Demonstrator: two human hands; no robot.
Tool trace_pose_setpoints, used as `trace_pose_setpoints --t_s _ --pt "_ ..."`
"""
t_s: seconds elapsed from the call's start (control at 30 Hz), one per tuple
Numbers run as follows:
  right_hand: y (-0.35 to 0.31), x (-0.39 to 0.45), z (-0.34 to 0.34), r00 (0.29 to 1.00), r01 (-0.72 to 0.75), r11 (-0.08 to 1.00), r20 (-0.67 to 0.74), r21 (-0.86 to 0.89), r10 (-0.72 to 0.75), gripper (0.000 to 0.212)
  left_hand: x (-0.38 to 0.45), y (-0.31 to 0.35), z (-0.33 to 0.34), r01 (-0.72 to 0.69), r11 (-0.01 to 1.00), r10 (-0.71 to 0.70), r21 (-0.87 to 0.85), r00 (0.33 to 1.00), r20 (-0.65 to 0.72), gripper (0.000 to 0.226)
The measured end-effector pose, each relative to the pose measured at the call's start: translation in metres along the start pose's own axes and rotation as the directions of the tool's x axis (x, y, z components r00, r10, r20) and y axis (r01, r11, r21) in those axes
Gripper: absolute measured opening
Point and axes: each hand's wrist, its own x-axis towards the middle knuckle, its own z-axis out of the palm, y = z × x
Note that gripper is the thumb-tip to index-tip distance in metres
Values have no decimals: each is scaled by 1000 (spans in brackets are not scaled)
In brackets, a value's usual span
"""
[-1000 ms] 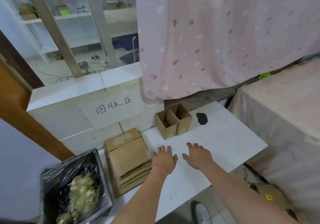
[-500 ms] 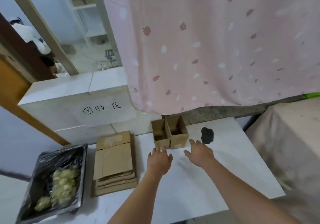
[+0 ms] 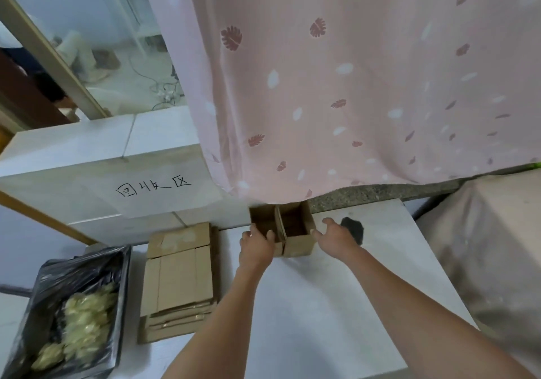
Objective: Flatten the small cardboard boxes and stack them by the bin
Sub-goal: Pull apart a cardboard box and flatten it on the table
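Two bare hands close on a pair of open-topped cardboard boxes standing side by side at the far edge of a white table [image 3: 307, 305]. The left hand [image 3: 256, 246] grasps the left box [image 3: 261, 217], its fingers hooked over the near rim and covering most of the front wall; how far they reach inside cannot be made out. The right hand [image 3: 336, 236] holds the right box [image 3: 297, 232] at its outer corner, thumb against the side wall, fingers bent round the edge. Both boxes are plain brown corrugated board, square-sided and upright, their walls touching along the middle. Their back edges slip under the hem of a pink curtain [image 3: 336, 85] printed with white and dusky-red leaves.

To the left, a stack of flattened boxes [image 3: 178, 279] lies on the table, creased panels and pale tape marks on the top sheet, layered edges showing at the near end. Just beside it stands a bin [image 3: 73, 314] lined with crinkled black plastic and holding pale yellowish scraps, too blurred to identify; the frame cuts off its lower corner. A ragged black mark [image 3: 352, 229] sits on the table beyond the right hand. A handwritten paper sign [image 3: 153, 188] is fixed to the pale tiled ledge behind.
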Motion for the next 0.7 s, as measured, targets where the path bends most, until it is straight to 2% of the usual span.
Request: trace_pose_setpoints --t_s 0.17,0.3,0.4,0.53,0.7 --pt "-15 38 10 993 -113 978 54 175 105 68 44 -10 4 164 964 -155 -208 986 58 62" --pt "-23 63 21 976 -208 938 119 277 181 66 68 -17 10 337 852 -304 -401 941 147 59" --pt "-24 73 36 961 -265 915 162 305 224 60 75 -25 19 418 788 -339 -452 908 247 51" --pt "-22 71 45 948 -318 872 144 372 284 62 72 -29 25 438 755 -341 -488 898 278 47" --pt "-19 60 50 944 -327 859 97 395 314 63 63 -27 26 391 791 -306 -471 919 249 47"
